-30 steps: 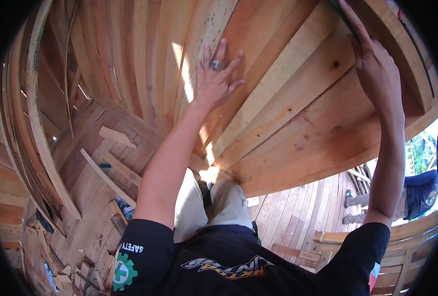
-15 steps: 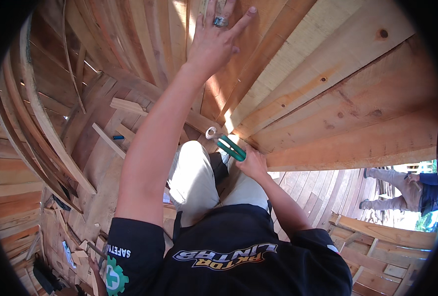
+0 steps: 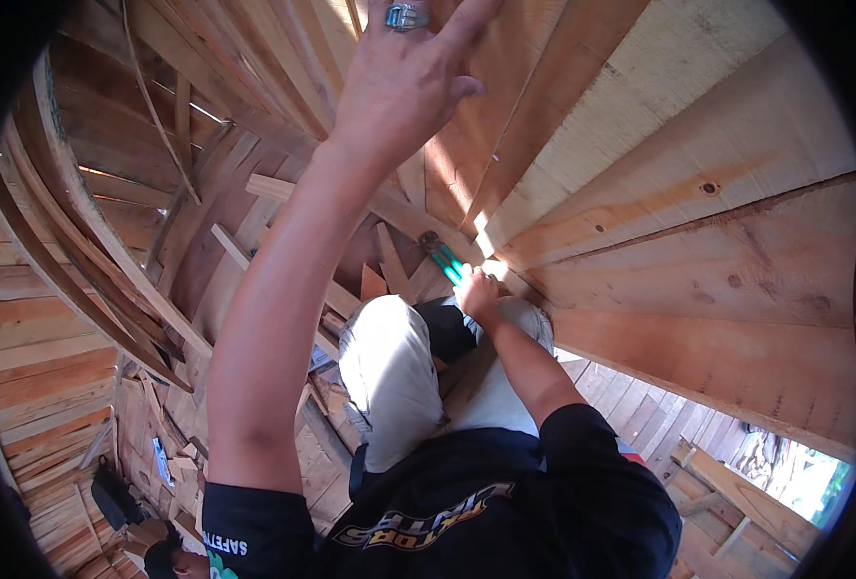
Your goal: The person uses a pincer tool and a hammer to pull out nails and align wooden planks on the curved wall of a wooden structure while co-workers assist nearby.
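Note:
My right hand [image 3: 476,289] is wrapped round the green handles of a pair of pincers [image 3: 445,261]. Their dark rounded jaws point away from me, close to the foot of the plank wall [image 3: 582,193]. My left hand [image 3: 404,82] is raised at the top of the view, against or just in front of the planks; I cannot tell whether it touches. Its thumb and forefinger are spread, the other fingertips are cut off by the upper edge, and a ring sits on one finger. No object shows in it. My knees are bent below the pincers.
Curved wooden strips [image 3: 90,222] lean along the left side. Loose boards and offcuts [image 3: 230,246] lie on the plank floor. A dark bag [image 3: 114,497] rests at lower left, near another person's head [image 3: 172,560]. Timber framing [image 3: 737,492] stands at lower right.
My right hand has taken the pincers forward and down toward the foot of the wall, and their jaws have turned. My view has shifted; the person at the right is out of sight.

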The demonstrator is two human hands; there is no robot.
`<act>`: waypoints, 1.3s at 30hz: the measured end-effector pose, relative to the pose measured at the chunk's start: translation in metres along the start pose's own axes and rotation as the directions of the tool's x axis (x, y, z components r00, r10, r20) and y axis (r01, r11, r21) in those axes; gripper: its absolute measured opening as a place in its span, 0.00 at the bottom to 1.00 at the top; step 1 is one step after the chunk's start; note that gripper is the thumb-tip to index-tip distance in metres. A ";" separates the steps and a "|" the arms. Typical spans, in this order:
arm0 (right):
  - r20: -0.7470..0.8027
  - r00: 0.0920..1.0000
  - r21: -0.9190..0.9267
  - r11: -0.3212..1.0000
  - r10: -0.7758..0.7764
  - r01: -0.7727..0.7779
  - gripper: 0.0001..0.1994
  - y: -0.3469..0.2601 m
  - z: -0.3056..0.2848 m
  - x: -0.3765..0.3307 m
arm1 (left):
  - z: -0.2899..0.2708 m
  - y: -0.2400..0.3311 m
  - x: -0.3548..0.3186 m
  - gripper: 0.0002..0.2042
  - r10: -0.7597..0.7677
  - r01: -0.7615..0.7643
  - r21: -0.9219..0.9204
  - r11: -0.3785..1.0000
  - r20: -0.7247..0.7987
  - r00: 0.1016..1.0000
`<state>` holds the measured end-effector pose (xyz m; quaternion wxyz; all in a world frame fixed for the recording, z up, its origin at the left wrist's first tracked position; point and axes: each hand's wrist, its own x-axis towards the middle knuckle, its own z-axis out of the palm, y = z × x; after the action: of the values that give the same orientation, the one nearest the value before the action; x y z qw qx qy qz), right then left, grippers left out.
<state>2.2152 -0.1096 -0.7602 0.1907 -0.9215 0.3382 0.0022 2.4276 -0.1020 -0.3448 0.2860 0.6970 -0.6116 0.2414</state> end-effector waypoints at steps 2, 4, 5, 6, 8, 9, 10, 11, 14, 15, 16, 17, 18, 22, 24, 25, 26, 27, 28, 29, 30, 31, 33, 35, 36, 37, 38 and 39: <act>0.087 0.996 -0.005 1.000 0.007 -0.007 0.20 -0.002 -0.015 0.006 | 0.000 -0.005 -0.004 0.56 0.007 -0.007 0.036 0.999 -0.009 1.000; -0.015 0.994 0.069 0.992 0.106 -0.104 0.20 0.013 0.006 0.009 | 0.003 0.002 0.005 0.57 0.043 -0.042 0.044 0.998 -0.021 0.999; -0.020 0.993 0.103 0.988 0.114 -0.111 0.21 0.012 0.009 0.013 | 0.003 0.002 0.006 0.57 0.056 -0.054 0.057 0.997 -0.030 0.998; -0.025 0.992 0.137 0.984 0.122 -0.118 0.21 0.011 0.011 0.015 | 0.003 0.002 0.006 0.57 0.058 -0.056 0.037 0.998 -0.032 0.998; 0.013 0.998 0.088 0.995 0.054 -0.055 0.21 0.013 0.009 0.012 | 0.003 0.000 0.004 0.57 0.054 -0.054 0.002 0.999 -0.036 0.998; 0.042 0.998 0.094 0.994 0.043 -0.046 0.20 0.015 0.003 0.013 | 0.004 -0.003 0.002 0.57 0.052 -0.052 0.011 0.999 -0.038 0.998; 0.072 0.997 0.101 0.994 0.030 -0.037 0.20 0.014 -0.001 0.015 | 0.005 -0.008 0.000 0.57 0.050 -0.049 0.021 0.999 -0.040 0.998; -0.031 0.996 0.149 0.986 0.079 -0.073 0.20 0.017 0.005 0.015 | 0.007 -0.007 0.001 0.58 0.052 -0.052 0.017 0.999 -0.041 0.998; -0.017 0.989 0.147 0.979 0.147 -0.143 0.20 -0.006 0.018 0.012 | 0.007 -0.002 0.005 0.57 0.083 -0.086 -0.047 0.995 -0.054 0.995; 0.072 0.990 0.105 0.987 0.118 -0.125 0.20 -0.012 0.015 0.019 | 0.005 -0.003 0.004 0.57 0.083 -0.085 -0.041 0.996 -0.050 0.995; 0.163 0.983 0.063 0.993 0.086 -0.097 0.21 -0.018 0.011 0.026 | 0.003 -0.004 0.002 0.57 0.081 -0.083 -0.034 0.996 -0.046 0.996; 0.190 0.978 0.033 0.995 0.090 -0.098 0.22 -0.025 0.011 0.034 | 0.002 -0.003 0.003 0.57 0.088 -0.089 -0.030 0.996 -0.040 0.995; 0.217 0.972 0.004 0.995 0.094 -0.097 0.22 -0.031 0.011 0.043 | 0.001 -0.003 0.004 0.57 0.093 -0.094 -0.037 0.995 -0.042 0.995; 0.156 0.988 -0.064 0.998 0.008 0.002 0.25 -0.029 0.009 0.067 | 0.003 0.000 0.006 0.56 0.081 -0.082 -0.062 0.995 -0.023 0.996; 0.251 0.963 0.015 0.994 0.097 -0.104 0.25 -0.030 0.002 0.076 | 0.004 -0.003 0.001 0.56 0.061 -0.062 -0.066 0.996 -0.010 0.998; 0.303 0.943 0.045 0.987 0.135 -0.156 0.26 -0.032 -0.001 0.076 | 0.003 -0.005 -0.001 0.56 0.057 -0.057 -0.060 0.997 -0.007 0.998; 0.298 0.947 0.038 0.990 0.118 -0.135 0.26 -0.030 0.003 0.072 | 0.003 -0.005 -0.002 0.55 0.059 -0.059 -0.061 0.996 -0.005 0.998; 0.282 0.954 0.038 0.993 0.099 -0.114 0.27 -0.028 0.010 0.072 | 0.002 -0.004 0.000 0.55 0.060 -0.060 -0.065 0.996 -0.004 0.998; 0.267 0.961 0.036 0.995 0.080 -0.093 0.27 -0.027 0.017 0.072 | 0.002 -0.003 0.002 0.55 0.060 -0.060 -0.068 0.996 -0.003 0.998; 0.257 0.965 0.035 0.997 0.057 -0.068 0.28 -0.028 0.021 0.071 | 0.003 -0.002 0.001 0.55 0.055 -0.055 -0.070 0.996 0.001 0.998; 0.239 0.967 0.043 0.994 0.091 -0.104 0.28 -0.028 0.024 0.073 | 0.003 -0.001 0.001 0.54 0.053 -0.052 -0.064 0.997 0.014 0.998; 0.221 0.967 0.052 0.989 0.127 -0.142 0.28 -0.027 0.026 0.076 | 0.005 -0.001 0.003 0.54 0.053 -0.051 -0.059 0.997 0.026 0.998; 0.199 0.972 0.040 0.990 0.127 -0.138 0.28 -0.027 0.027 0.078 | 0.008 -0.005 0.005 0.54 0.071 -0.071 -0.041 0.997 0.011 0.997; 0.230 0.972 -0.015 0.999 0.041 -0.039 0.27 -0.035 0.021 0.062 | 0.012 -0.013 -0.002 0.54 0.106 -0.106 -0.012 0.994 -0.034 0.994; 0.247 0.969 -0.050 0.999 -0.005 0.018 0.27 -0.035 0.017 0.057 | 0.009 -0.011 0.000 0.54 0.093 -0.094 -0.032 0.995 -0.029 0.995; 0.290 0.957 -0.014 1.000 0.009 -0.005 0.30 -0.035 0.013 0.056 | 0.006 -0.008 0.001 0.54 0.081 -0.082 -0.053 0.995 -0.023 0.996; 0.274 0.962 -0.018 1.000 0.002 0.003 0.29 -0.033 0.011 0.055 | 0.004 -0.005 0.001 0.54 0.066 -0.067 -0.075 0.995 -0.012 0.998; 0.257 0.966 -0.021 1.000 -0.007 0.013 0.29 -0.031 0.008 0.055 | 0.004 -0.004 0.001 0.54 0.067 -0.068 -0.073 0.995 -0.017 0.998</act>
<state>2.2783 -0.1191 -0.7641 0.2225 -0.9172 0.3061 0.1247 2.4316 -0.1053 -0.3473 0.3077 0.6631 -0.6413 0.2332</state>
